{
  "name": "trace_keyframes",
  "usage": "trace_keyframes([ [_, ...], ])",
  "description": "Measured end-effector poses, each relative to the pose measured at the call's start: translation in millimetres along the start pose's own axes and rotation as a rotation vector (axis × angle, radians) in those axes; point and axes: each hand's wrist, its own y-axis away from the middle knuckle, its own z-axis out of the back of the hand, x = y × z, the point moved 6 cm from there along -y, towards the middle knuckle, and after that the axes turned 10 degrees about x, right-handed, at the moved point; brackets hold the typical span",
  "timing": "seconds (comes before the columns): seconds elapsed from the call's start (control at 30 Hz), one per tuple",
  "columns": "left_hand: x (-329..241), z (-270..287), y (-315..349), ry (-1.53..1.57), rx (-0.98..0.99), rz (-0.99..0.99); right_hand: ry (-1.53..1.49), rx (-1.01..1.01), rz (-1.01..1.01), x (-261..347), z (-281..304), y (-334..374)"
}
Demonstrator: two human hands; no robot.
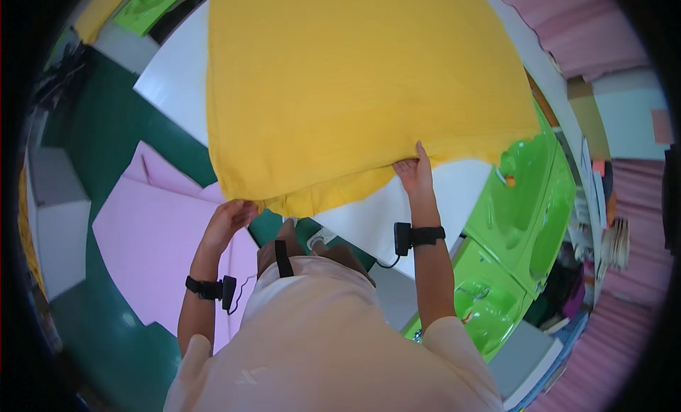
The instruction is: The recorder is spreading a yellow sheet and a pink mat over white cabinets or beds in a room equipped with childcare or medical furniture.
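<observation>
A large yellow cloth (369, 78) is spread over a white table (425, 199), its near edge folded and wrinkled. My left hand (234, 215) is closed on the cloth's near left corner, which hangs past the table. Farther right, my right hand (415, 174) grips the near edge, one digit stretched over the fabric and the other fingers partly hidden at the hem. Part of the white tabletop shows below that edge.
A pink folded panel or sheet (152, 234) lies on the left above the green floor (106, 128). Bright green sink units (514, 220) stand at the right of the table. A white box-like cabinet (60, 224) is at far left, and pink curtains (578, 29) hang at right.
</observation>
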Motion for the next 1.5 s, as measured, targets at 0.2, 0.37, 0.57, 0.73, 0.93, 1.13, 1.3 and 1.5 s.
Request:
trace_keyframes([
  [0.2, 27.2, -19.5, -20.0, 0.537, -0.061, -0.227, -0.106, 0.009, 0.110, -7.7, 10.7, -18.3],
  [0.37, 5.7, -2.9, -49.1, 0.723, -0.287, -0.572, -0.089, 0.203, 0.215, -13.7, -14.4, -1.4],
  [0.57, -69.5, 69.7, -56.9, 0.865, -0.211, -0.760, -0.135, 0.184, 0.168, -76.6, -65.4, 15.4],
  [0.73, -138.7, 148.8, -81.7, 0.843, -0.219, -0.780, -0.243, 0.187, 0.069, -136.6, -118.0, 21.8],
  [0.93, -212.1, 252.6, -134.1, 0.333, -0.397, -0.632, -0.222, 0.267, -0.107, -204.1, -154.8, -18.9],
  [1.13, -282.8, 287.5, -140.5, -0.759, -0.657, 0.028, 0.179, 0.410, -0.250, -195.5, -163.8, -2.1],
  [1.3, -240.1, 226.6, -116.1, -0.374, -0.395, -0.382, 0.156, -0.031, 0.144, -129.0, -45.4, 43.7],
  [1.5, -165.3, 153.7, -150.1, 0.295, -0.150, -0.318, -0.189, -0.287, 0.372, -80.7, 4.7, 41.9],
])
